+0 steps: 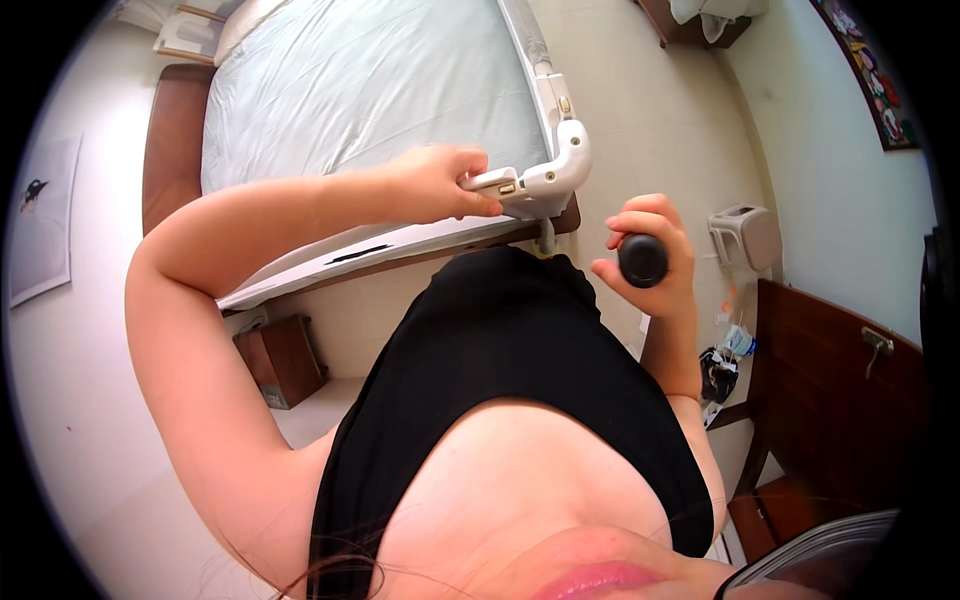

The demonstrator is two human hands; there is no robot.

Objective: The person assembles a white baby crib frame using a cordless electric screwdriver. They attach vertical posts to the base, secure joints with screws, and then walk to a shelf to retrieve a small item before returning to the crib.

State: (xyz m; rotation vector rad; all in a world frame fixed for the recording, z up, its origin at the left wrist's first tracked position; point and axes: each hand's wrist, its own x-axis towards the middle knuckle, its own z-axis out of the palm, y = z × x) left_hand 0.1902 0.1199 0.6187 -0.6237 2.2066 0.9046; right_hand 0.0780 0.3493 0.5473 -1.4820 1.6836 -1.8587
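Note:
My left hand point(445, 185) reaches across to the near right corner of a bed and is closed around the end of a white bed rail point(490, 182). Its thumb lies below the rail and its fingers above. The rail joins a curved white corner piece point(573, 160) with small screws and a latch. To the right of that corner, my right hand point(672, 240) is wrapped round a black handle point(642, 261), held apart from the rail. Only the handle's rounded end faces up, so what kind of tool it belongs to is hidden.
The bed has a pale sheet point(370, 100) and a brown frame point(175, 140). A brown box point(283, 360) stands on the floor at the lower left. On the right are a white step stool point(745, 238), a dark wooden panel point(840, 385) with a metal latch, and small items point(722, 370).

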